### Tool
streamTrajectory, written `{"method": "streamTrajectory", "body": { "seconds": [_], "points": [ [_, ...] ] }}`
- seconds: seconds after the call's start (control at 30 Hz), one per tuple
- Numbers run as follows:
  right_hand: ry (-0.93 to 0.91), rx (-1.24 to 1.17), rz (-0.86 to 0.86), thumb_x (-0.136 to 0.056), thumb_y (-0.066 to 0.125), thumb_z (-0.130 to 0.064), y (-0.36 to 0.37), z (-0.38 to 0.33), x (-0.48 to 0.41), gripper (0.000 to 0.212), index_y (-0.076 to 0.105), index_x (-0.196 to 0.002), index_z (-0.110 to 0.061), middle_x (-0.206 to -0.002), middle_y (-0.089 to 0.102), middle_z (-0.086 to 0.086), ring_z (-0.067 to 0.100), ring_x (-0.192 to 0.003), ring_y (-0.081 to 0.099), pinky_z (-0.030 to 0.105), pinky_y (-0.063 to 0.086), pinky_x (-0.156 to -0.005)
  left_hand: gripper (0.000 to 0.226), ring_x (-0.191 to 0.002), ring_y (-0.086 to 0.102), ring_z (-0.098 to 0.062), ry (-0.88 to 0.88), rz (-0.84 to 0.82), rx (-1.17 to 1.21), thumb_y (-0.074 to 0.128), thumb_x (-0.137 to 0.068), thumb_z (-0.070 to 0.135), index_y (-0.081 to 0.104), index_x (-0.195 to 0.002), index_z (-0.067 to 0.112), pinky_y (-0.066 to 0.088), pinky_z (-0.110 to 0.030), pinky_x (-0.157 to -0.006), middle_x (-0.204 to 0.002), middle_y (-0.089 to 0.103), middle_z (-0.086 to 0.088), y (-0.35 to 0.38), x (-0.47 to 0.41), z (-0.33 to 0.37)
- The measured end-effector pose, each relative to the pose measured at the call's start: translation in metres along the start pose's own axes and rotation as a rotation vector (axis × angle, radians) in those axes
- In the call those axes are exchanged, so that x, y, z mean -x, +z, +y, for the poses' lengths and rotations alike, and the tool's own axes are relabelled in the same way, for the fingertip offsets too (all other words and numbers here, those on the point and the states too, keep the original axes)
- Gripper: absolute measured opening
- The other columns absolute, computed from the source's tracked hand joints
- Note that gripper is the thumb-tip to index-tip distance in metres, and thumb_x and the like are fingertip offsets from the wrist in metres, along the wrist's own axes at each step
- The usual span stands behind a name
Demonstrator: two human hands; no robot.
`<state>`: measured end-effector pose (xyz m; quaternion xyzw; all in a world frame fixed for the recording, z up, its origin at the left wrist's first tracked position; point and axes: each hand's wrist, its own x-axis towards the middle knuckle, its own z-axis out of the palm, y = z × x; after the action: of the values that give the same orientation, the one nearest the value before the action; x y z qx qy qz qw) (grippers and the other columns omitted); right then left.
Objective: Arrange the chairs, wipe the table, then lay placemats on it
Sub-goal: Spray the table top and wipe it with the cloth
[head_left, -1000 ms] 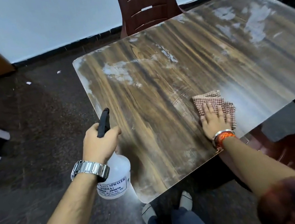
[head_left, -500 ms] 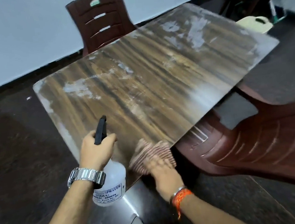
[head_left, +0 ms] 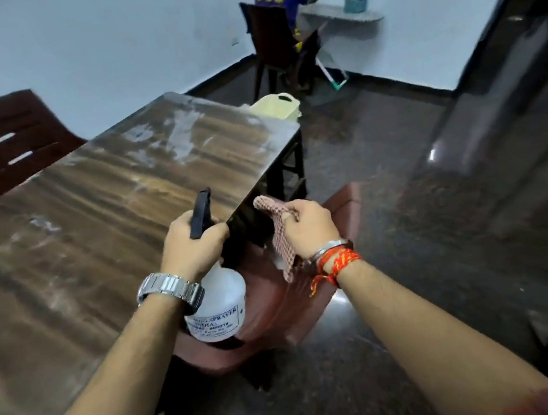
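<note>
In the head view, the left hand, with a silver metal watch on its wrist, is curled round the neck of a translucent white plastic spray bottle. The bottle's black trigger head stands up above the fist and its labelled body hangs below the wrist. Just right of it, not touching, the right hand clutches a red-and-white checked cloth, which droops below the fist, clear of the tabletop. The long wood-grain table, smeared pale in patches, stretches left of and beyond both grips. Directly beneath the two hands sits a reddish-brown plastic chair against the table's side. A dark brown slatted chair stands across the table, far left of the grips.
</note>
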<state>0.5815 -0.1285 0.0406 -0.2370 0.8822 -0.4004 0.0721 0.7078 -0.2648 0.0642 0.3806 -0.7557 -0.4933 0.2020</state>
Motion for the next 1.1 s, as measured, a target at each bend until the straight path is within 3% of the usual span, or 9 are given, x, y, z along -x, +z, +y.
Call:
{"method": "streamTrajectory", "body": {
  "seconds": [0.17, 0.27, 0.33, 0.43, 0.53, 0.63, 0.77, 0.97, 1.1],
  "points": [
    [0.087, -0.016, 0.134, -0.088, 0.057, -0.015, -0.059, 0.034, -0.071, 0.026, 0.067, -0.112, -0.011, -0.107, 0.07, 0.012, 0.028, -0.103, 0.062, 0.026, 0.041, -0.085, 0.019, -0.071, 0.068, -0.026, 0.137, -0.151, -0.124, 0.067, -0.058, 0.03, 0.064, -0.073, 0.019, 0.053, -0.036, -0.068, -0.069, 0.069, -0.001, 0.088, -0.055, 0.047],
    [0.112, -0.056, 0.177, -0.087, 0.057, -0.01, -0.086, 0.056, -0.116, 0.025, 0.068, -0.11, -0.012, -0.105, 0.07, 0.01, 0.024, -0.097, 0.064, 0.02, 0.042, -0.082, 0.023, -0.075, 0.065, -0.026, 0.183, -0.183, -0.173, 0.07, -0.056, 0.031, 0.06, -0.075, 0.022, 0.05, -0.033, -0.07, -0.072, 0.065, 0.001, 0.136, -0.091, 0.071],
    [0.109, -0.116, 0.216, -0.088, 0.054, -0.004, -0.103, 0.068, -0.147, 0.027, 0.071, -0.107, -0.013, -0.104, 0.071, 0.009, 0.021, -0.095, 0.065, 0.01, 0.044, -0.079, 0.021, -0.077, 0.061, -0.026, 0.215, -0.189, -0.207, 0.077, -0.065, 0.023, 0.06, -0.077, 0.019, 0.044, -0.03, -0.068, -0.075, 0.063, 0.001, 0.168, -0.119, 0.086],
    [0.112, -0.16, 0.205, -0.089, 0.051, 0.002, -0.126, 0.078, -0.193, 0.031, 0.073, -0.108, -0.009, -0.11, 0.07, 0.009, 0.019, -0.102, 0.063, -0.007, 0.031, -0.071, 0.022, -0.076, 0.06, -0.026, 0.243, -0.191, -0.249, 0.08, -0.07, 0.013, 0.061, -0.083, 0.013, 0.039, -0.027, -0.063, -0.076, 0.061, -0.001, 0.209, -0.16, 0.108],
    [0.097, -0.094, 0.188, -0.089, 0.057, -0.005, -0.143, 0.089, -0.243, 0.025, 0.073, -0.108, -0.012, -0.107, 0.071, 0.009, 0.022, -0.103, 0.065, 0.006, 0.037, -0.081, 0.025, -0.068, 0.057, -0.023, 0.266, -0.249, -0.31, 0.081, -0.068, 0.011, 0.061, -0.083, 0.008, 0.037, -0.026, -0.051, -0.072, 0.06, -0.003, 0.245, -0.204, 0.129],
    [0.082, 0.037, 0.115, -0.084, 0.068, -0.019, -0.153, 0.104, -0.296, 0.034, 0.067, -0.117, -0.013, -0.112, 0.069, 0.011, 0.026, -0.109, 0.061, 0.025, 0.041, -0.095, 0.029, -0.054, 0.05, -0.02, 0.323, -0.251, -0.381, 0.081, -0.064, 0.013, 0.053, -0.061, 0.009, 0.028, -0.024, -0.044, -0.059, 0.054, -0.003, 0.279, -0.251, 0.145],
    [0.068, 0.136, -0.03, -0.076, 0.069, -0.011, -0.157, 0.126, -0.364, 0.055, 0.059, -0.13, -0.017, -0.126, 0.062, 0.008, 0.023, -0.117, 0.056, 0.021, 0.04, -0.096, 0.042, -0.051, 0.048, -0.018, 0.322, -0.265, -0.437, 0.085, -0.062, 0.014, 0.044, -0.05, 0.018, 0.028, -0.024, -0.043, -0.051, 0.048, 0.004, 0.315, -0.302, 0.16],
    [-0.059, 0.165, -0.12, -0.077, 0.058, -0.002, -0.153, 0.158, -0.483, 0.052, 0.061, -0.126, -0.018, -0.116, 0.065, 0.013, 0.029, -0.112, 0.057, 0.029, 0.045, -0.095, 0.044, -0.049, 0.046, -0.017, 0.267, -0.166, -0.481, 0.088, -0.062, 0.021, 0.045, -0.058, 0.011, 0.028, -0.026, -0.042, -0.054, 0.048, -0.002, 0.367, -0.387, 0.168],
    [-0.138, 0.145, -0.184, -0.079, 0.054, -0.001, -0.152, 0.176, -0.552, 0.046, 0.063, -0.122, -0.015, -0.112, 0.067, 0.015, 0.032, -0.109, 0.057, 0.032, 0.044, -0.094, 0.038, -0.055, 0.055, -0.025, 0.205, -0.085, -0.489, 0.088, -0.059, 0.026, 0.056, -0.067, 0.006, 0.033, -0.027, -0.042, -0.06, 0.059, -0.007, 0.39, -0.44, 0.174]
  ]
}}
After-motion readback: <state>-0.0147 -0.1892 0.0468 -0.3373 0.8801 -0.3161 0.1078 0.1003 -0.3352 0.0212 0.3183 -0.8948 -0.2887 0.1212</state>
